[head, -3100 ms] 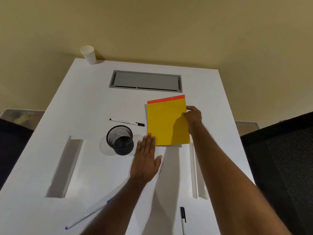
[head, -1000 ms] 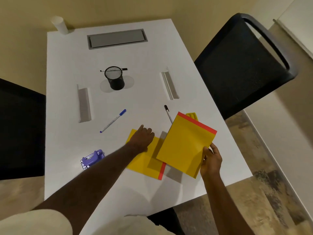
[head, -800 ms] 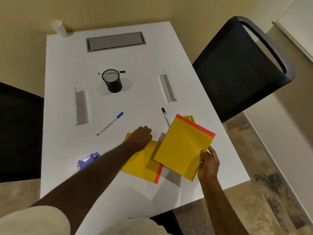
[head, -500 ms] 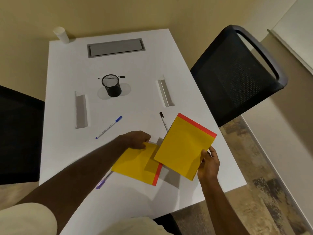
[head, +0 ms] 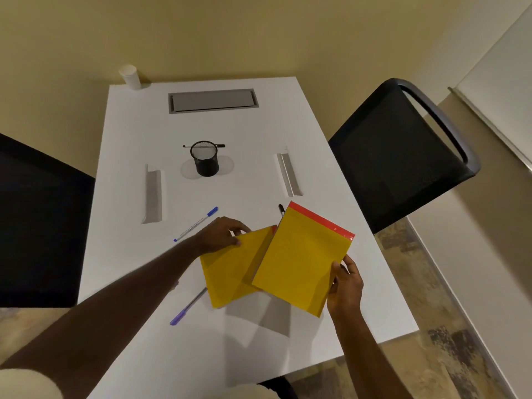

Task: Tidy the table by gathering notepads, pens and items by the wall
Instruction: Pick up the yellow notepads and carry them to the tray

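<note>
Left hand [head: 221, 234] pinches one yellow notepad [head: 230, 275], right hand [head: 344, 286] grips another notepad [head: 302, 260]. Stacking mid-air, either could slip onto the purple pen [head: 187, 308]

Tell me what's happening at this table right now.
A person is gathering yellow notepads at the near end of a white table. The right hand holds one notepad up by its lower corner, while the left hand grips the top edge of a second notepad partly underneath it. Pens, a mesh pen cup and a paper cup are not yet collected.
</note>
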